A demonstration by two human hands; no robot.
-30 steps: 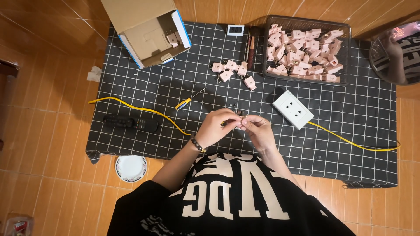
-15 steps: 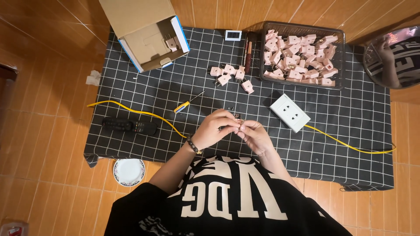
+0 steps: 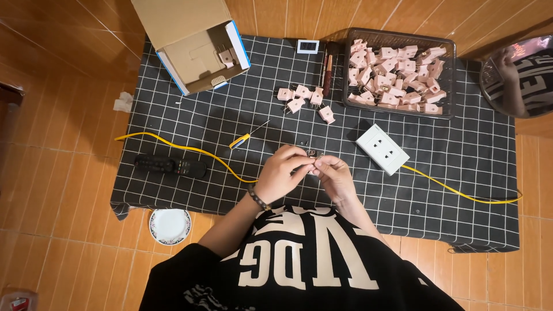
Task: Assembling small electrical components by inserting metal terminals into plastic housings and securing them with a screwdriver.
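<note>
Left hand (image 3: pixel 282 173) and right hand (image 3: pixel 334 175) pinch a small plug part (image 3: pixel 311 169) above the mat's (image 3: pixel 190 115) near edge; a loosened grip risks dropping it.

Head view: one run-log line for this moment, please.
left hand + right hand: pinching small plug part | over checked mat | screwdriver idle

Cardboard box (image 3: pixel 193 43), remote (image 3: pixel 170 167), saucer (image 3: pixel 170 226), socket block (image 3: pixel 382 148), screwdriver (image 3: pixel 245 138).
</note>
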